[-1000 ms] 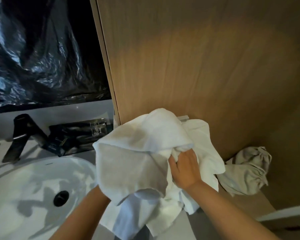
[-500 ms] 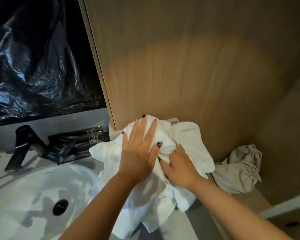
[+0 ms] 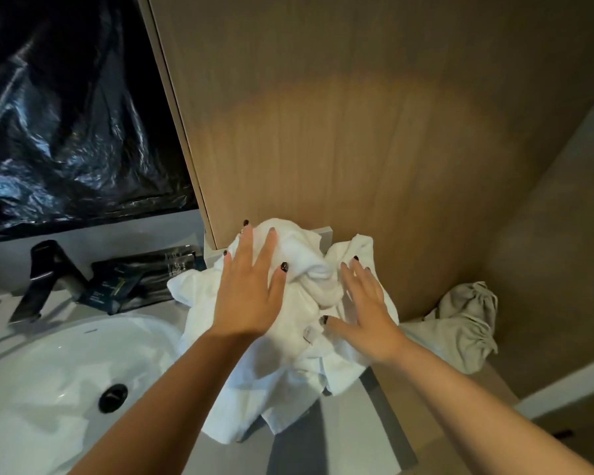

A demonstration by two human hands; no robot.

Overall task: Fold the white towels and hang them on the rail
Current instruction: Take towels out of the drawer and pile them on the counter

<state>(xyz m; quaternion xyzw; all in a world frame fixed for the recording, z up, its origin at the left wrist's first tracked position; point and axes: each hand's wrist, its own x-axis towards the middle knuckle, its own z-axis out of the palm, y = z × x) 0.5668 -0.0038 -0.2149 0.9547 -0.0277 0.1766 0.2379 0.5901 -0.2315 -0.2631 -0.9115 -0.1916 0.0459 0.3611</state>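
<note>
Both hands are lying flat, fingers straight and spread, gripping nothing. The left hand (image 3: 246, 296) is pressing on the upper left part of the white towel (image 3: 299, 341), and the right hand (image 3: 364, 313) is pressing on its right side. The towel is lying crumpled on the counter edge, between the sink (image 3: 48, 382) and the wooden wall (image 3: 357, 132), and its lower part is hanging over the front. A small piece of the rail (image 3: 324, 233) is showing behind it. A grey cloth (image 3: 467, 320) is sitting to the right. I think the wrinkles are being pressed in, not smoothed out, so the fold may become uneven. The hanging part may also pull the towel off the counter.
</note>
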